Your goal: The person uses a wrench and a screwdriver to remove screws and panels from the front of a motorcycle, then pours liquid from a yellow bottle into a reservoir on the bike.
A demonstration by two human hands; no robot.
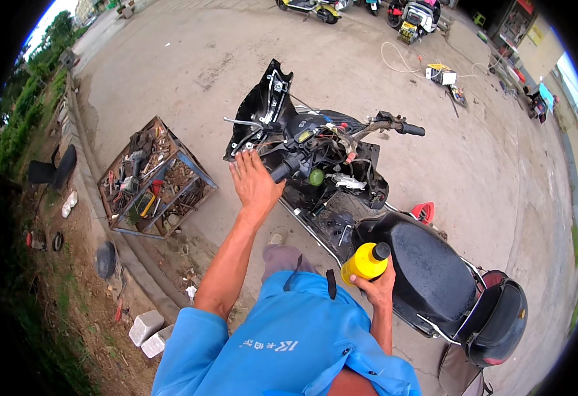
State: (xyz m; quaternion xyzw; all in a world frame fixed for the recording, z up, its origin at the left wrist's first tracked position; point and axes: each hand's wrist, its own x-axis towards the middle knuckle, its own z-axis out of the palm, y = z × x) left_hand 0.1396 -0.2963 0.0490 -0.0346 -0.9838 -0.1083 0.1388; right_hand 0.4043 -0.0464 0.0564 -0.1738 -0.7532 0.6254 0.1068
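A scooter with its front covers taken off stands before me, its wiring bared around the handlebar (315, 148). My left hand (256, 181) reaches to the left end of the handlebar, beside the black left grip (287, 167). Its fingers are stretched out over the lower edge of a loose black front panel (262, 109); whether they touch it I cannot tell. In my right hand (378, 284), a yellow bottle (366, 263) with a black cap is held upright beside the black seat (427, 261). A green round cap (316, 177) shows among the bared parts.
To the left, a metal crate (213, 185) holds jumbled tools, near a kerb (127, 254). A red plastic container (423, 212) is beyond the seat. A black top box (496, 320) sits at the scooter's rear. Farther off are a white boxy device (440, 74) with a hose and parked scooters (417, 20).
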